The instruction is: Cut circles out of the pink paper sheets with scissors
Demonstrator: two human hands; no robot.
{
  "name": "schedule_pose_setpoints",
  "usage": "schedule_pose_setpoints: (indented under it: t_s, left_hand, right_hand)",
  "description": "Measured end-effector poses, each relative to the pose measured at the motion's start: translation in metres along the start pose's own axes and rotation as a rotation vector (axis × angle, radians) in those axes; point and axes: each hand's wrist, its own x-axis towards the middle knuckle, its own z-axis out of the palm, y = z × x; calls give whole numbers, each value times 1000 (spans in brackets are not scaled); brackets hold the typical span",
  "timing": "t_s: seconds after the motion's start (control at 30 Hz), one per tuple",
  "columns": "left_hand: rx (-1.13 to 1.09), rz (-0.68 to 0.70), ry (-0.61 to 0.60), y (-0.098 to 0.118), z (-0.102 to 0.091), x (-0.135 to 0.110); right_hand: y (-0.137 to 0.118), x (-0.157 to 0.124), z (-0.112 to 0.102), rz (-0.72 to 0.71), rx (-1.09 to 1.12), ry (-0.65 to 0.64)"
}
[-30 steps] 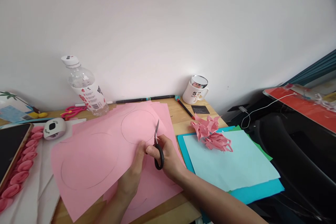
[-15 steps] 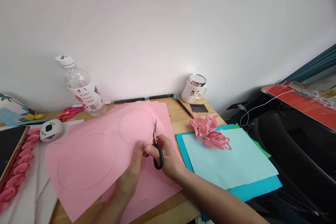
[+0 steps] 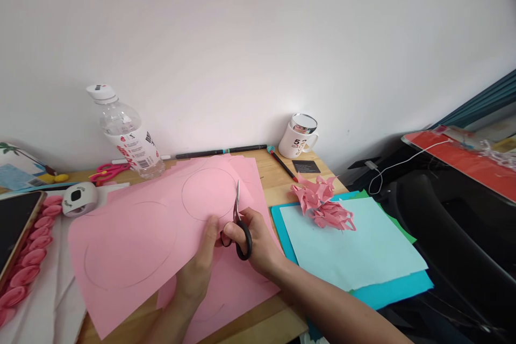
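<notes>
A large sheet of pink paper (image 3: 133,242) carries pencil-drawn circles. My left hand (image 3: 201,258) pinches its near edge, thumb on top and the other fingers hidden underneath. In my right hand (image 3: 258,239) is a pair of black-handled scissors (image 3: 243,239), thumb and fingers around the loops. The blades point away from me and lie at the right side of the smaller circle (image 3: 209,193). More pink sheets (image 3: 237,290) lie beneath on the wooden table.
Crumpled pink paper pieces (image 3: 322,201) rest on pale blue sheets (image 3: 355,252) at right. Behind stand a white mug (image 3: 296,140) and a plastic bottle (image 3: 133,140). Pink scissors (image 3: 108,171), a white device (image 3: 79,199) and a phone (image 3: 18,226) are at left.
The pink sheet has shifted and tilted slightly to the left with my left hand. The scissor blades have moved a little left, and the handle loops sit slightly apart.
</notes>
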Motion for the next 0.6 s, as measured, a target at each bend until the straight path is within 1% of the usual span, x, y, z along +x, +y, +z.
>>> schedule_pose_setpoints:
  t_s: [0.1,0.27,0.33,0.43,0.47,0.6]
  left_hand:
    - [-31,-41,-46,3,1,0]
    - [-14,-53,1,0,3,-2]
    - [22,-22,53,-2,3,-2]
    - [124,93,192,-5,2,-1]
    - [156,125,222,-5,2,-1]
    - [198,154,193,-5,0,0]
  right_hand:
    - [4,-1,3,17,23,2]
    - [7,-4,8,44,49,0]
    - [5,-4,8,51,42,4]
    - [1,-3,3,22,-5,-1]
    - [1,-2,1,6,-20,-10]
    - [2,-1,-3,-28,-46,-13]
